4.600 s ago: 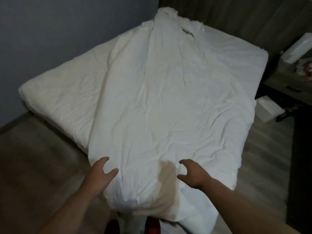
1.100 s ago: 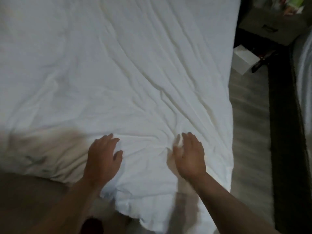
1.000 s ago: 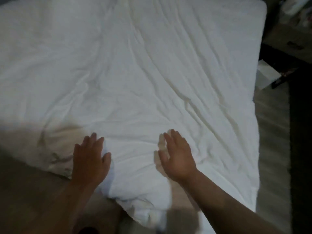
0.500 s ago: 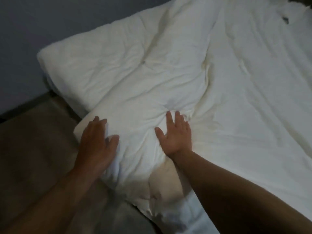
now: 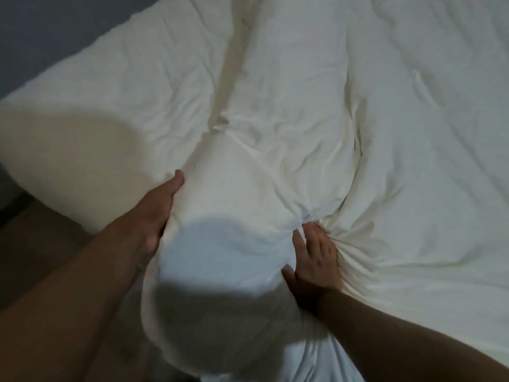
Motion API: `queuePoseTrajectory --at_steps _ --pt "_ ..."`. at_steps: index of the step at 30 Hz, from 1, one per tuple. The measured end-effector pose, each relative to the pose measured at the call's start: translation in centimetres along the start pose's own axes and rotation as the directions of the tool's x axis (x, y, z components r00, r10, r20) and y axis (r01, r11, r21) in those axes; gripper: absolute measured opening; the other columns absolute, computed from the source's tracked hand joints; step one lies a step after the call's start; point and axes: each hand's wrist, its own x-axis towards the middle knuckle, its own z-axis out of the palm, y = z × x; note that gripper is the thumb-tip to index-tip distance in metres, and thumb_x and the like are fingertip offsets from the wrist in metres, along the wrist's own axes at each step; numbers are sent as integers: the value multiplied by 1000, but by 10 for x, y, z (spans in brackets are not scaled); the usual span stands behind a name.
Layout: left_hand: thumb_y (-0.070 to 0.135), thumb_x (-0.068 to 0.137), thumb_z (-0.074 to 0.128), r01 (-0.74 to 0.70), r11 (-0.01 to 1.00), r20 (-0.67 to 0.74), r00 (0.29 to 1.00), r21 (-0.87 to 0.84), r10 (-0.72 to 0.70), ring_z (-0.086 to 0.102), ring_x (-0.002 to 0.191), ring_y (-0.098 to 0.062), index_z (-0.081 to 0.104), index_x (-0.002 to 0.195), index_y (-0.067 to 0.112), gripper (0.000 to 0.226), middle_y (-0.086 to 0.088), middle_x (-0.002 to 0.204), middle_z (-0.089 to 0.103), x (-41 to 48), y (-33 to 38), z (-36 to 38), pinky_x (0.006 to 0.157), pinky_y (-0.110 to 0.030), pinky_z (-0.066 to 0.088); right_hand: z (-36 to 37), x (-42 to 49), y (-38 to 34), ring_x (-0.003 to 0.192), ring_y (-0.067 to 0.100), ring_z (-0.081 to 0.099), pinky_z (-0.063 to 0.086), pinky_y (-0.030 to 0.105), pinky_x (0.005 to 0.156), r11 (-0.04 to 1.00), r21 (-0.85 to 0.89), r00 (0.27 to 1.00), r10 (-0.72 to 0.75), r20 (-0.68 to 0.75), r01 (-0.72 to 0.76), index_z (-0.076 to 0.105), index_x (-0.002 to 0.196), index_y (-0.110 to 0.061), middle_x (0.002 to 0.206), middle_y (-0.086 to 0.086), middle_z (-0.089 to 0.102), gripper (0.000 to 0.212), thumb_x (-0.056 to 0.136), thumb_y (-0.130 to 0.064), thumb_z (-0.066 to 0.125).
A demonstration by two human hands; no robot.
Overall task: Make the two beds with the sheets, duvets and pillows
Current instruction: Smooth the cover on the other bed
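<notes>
Both bare forearms reach forward from bottom edge, left from lower left, right from lower right. Left hand (image 5: pixel 154 216): thumb straight, pointing away; other fingers out of sight (curl cannot be judged). Right hand (image 5: pixel 316 257): palm down, fingers (image 5: pixel 314 235) straight and close together, thumb spread toward left. Hands well apart.

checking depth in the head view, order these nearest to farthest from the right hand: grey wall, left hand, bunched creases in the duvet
1. bunched creases, right at the fingertips of the right hand.
2. left hand, across the duvet bulge, on its left side.
3. grey wall, far off in the top left corner.
</notes>
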Motion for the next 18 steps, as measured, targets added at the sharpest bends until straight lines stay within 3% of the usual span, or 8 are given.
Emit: queuePoseTrajectory --at_steps 2,6,9,12,14,18 --pt "57 92 48 -17 995 68 998 94 11 70 58 -11 68 107 19 45 3 70 74 10 9 9 56 -25 52 7 -1 5 131 36 37 26 45 109 1000 9 1000 -14 -1 14 39 140 -12 142 24 48 70 96 -63 20" --pt "54 60 75 104 981 226 964 166 -141 74 75 -19 80 92 15 51 -6 89 77 20 30 24 70 -33 55 6 -2 7 133 34 34 22 43 110 999 -25 1000 -21 23 22 37 141 -14 145 16 36 72 88 -62 38" --pt "43 34 96 113 968 254 952 225 -170 73 91 -26 75 108 9 84 -15 107 74 30 34 27 79 -35 58 -6 -1 1 131 34 36 23 42 110 1000 -2 1000 -15 21 15 39 138 -15 143 14 35 71 82 -58 43" --pt "25 52 89 40 971 233 968 237 -97 74 79 -21 76 95 9 47 -15 104 73 38 32 28 64 -28 60 -15 -1 -5 130 35 43 31 44 109 999 37 998 -9 -54 11 44 137 -14 141 17 44 64 90 -58 35" --pt "11 66 80 43 972 260 960 230 -104 73 76 -18 73 95 10 30 -9 103 73 36 35 27 62 -26 59 -23 -3 -9 131 37 46 35 46 109 999 41 998 5 -68 -2 46 138 -13 140 20 51 66 94 -59 28" --pt "6 64 78 -18 974 352 934 225 -63 73 84 -24 73 98 12 35 -12 102 75 28 46 23 66 -26 58 -51 -5 -26 129 34 51 38 44 109 992 81 995 94 20 -95 54 134 -13 138 17 56 62 94 -56 34"
